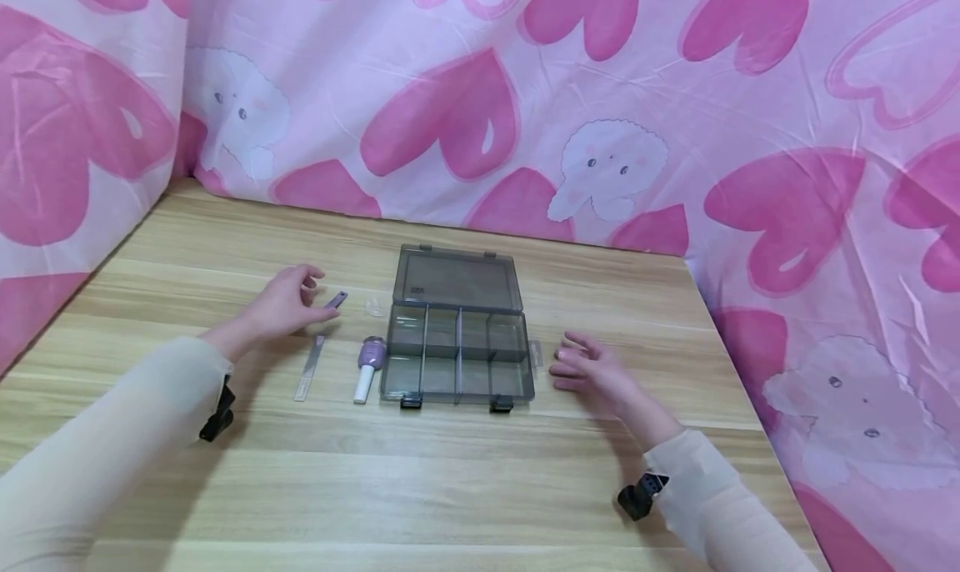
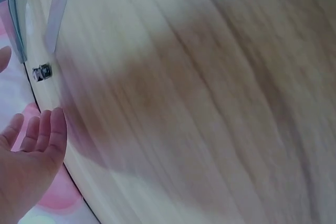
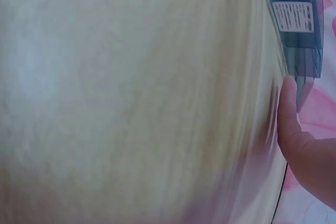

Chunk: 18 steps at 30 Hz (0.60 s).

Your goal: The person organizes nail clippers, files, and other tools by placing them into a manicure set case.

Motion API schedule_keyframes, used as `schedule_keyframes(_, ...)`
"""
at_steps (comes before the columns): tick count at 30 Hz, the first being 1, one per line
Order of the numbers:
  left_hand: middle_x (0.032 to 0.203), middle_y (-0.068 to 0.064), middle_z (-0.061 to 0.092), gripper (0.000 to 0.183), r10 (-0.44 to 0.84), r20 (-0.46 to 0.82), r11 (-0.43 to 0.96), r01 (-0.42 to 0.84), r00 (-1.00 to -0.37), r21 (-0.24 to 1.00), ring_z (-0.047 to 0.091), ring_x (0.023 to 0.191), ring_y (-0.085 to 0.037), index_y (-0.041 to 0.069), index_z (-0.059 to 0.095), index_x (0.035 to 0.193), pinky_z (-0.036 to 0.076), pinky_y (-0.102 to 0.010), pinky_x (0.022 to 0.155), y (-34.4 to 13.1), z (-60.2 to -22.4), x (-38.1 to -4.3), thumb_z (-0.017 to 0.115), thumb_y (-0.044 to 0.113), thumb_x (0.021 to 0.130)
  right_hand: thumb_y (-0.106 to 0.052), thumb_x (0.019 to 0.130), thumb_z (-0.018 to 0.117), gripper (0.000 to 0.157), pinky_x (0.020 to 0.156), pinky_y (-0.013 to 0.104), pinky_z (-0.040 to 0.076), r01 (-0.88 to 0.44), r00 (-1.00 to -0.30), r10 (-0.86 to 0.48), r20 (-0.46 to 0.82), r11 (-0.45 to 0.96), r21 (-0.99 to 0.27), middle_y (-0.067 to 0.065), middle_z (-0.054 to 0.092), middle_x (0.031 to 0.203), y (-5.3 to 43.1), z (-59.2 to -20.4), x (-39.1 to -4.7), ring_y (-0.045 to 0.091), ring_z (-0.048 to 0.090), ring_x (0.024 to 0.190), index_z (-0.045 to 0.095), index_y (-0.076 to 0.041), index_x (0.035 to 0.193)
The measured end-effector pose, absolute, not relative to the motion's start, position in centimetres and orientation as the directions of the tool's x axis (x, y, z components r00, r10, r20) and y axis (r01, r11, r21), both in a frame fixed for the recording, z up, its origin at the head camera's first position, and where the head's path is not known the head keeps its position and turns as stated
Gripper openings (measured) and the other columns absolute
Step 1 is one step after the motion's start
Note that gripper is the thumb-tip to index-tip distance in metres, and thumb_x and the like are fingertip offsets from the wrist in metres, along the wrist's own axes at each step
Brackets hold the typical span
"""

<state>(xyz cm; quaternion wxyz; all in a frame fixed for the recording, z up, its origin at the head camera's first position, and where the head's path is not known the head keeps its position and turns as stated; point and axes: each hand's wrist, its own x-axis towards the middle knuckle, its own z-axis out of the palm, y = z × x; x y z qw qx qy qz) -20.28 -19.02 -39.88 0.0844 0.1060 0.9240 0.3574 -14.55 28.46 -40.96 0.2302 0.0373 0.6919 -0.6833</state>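
Observation:
My left hand (image 1: 285,301) hovers over the table, fingers loosely bent and nothing gripped. Just past its thumb lies a slim purple tool (image 1: 340,298) with a hole in its end, partly hidden by the hand. Nearer lies a purple and clear nail file (image 1: 310,368). A nail polish bottle (image 1: 367,368), purple with a white cap, lies left of a grey see-through compartment box (image 1: 459,397), whose lid (image 1: 457,278) is laid back. On the right, my right hand (image 1: 596,373) has its fingers spread beside a small clear piece (image 1: 536,353) at the box's side.
A small clear plastic item (image 1: 375,308) lies between the purple tool and the box. The wooden table (image 1: 420,489) is bordered at the back and sides by a pink heart-patterned cloth (image 1: 465,113). A label (image 3: 294,17) shows on the box in the right wrist view.

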Motion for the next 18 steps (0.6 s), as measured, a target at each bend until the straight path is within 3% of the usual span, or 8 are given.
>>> schedule_keyframes(4,0.118,-0.029,0.048,0.069,0.248,-0.099,0.718,0.114,-0.964,0.687,0.051,0.107,-0.04,-0.01,0.037,0.13,0.044,-0.053,0.093,-18.7,-40.2,-20.6,0.071,0.025,0.081,-0.023,0.09,0.062,0.084,0.089,0.038,0.053,0.38,-0.883,-0.275,-0.381,0.06,-0.923,0.034,0.022,0.144,27.4,-40.7,-14.1,0.017,0.064,0.097,0.006,0.005,0.147)
schedule_keyframes(8,0.113,-0.026,0.052,0.065,0.255,-0.101,0.718,0.118,-0.962,0.686,0.053,0.103,-0.037,-0.011,0.038,0.128,0.045,-0.05,0.092,-18.4,-40.7,-20.8,0.07,0.022,0.082,-0.014,0.094,0.054,0.072,0.089,0.038,0.053,0.395,-0.875,-0.279,-0.394,0.055,-0.917,0.032,0.028,0.14,26.7,-40.7,-13.9,0.019,0.063,0.097,0.008,0.005,0.147)
schedule_keyframes(13,0.104,-0.023,0.057,0.056,0.27,-0.081,0.704,0.14,-0.959,0.696,0.056,0.096,-0.033,-0.012,0.04,0.125,0.047,-0.047,0.088,-18.0,-41.0,-20.9,0.067,0.012,0.083,-0.01,0.093,0.055,0.072,0.086,0.035,0.054,0.405,-0.871,-0.288,-0.397,0.034,-0.914,0.016,0.042,0.125,26.2,-41.1,-13.8,0.015,0.063,0.093,0.009,0.004,0.147)
schedule_keyframes(18,0.097,-0.022,0.059,0.046,0.276,-0.05,0.708,0.168,-0.96,0.686,0.058,0.089,-0.031,-0.012,0.043,0.121,0.048,-0.045,0.084,-17.8,-41.0,-20.9,0.063,0.002,0.082,-0.004,0.091,0.056,0.073,0.086,0.036,0.054,0.392,-0.867,-0.305,-0.395,0.072,-0.917,0.028,0.038,0.133,25.8,-41.2,-13.8,0.012,0.063,0.089,0.01,0.005,0.147)
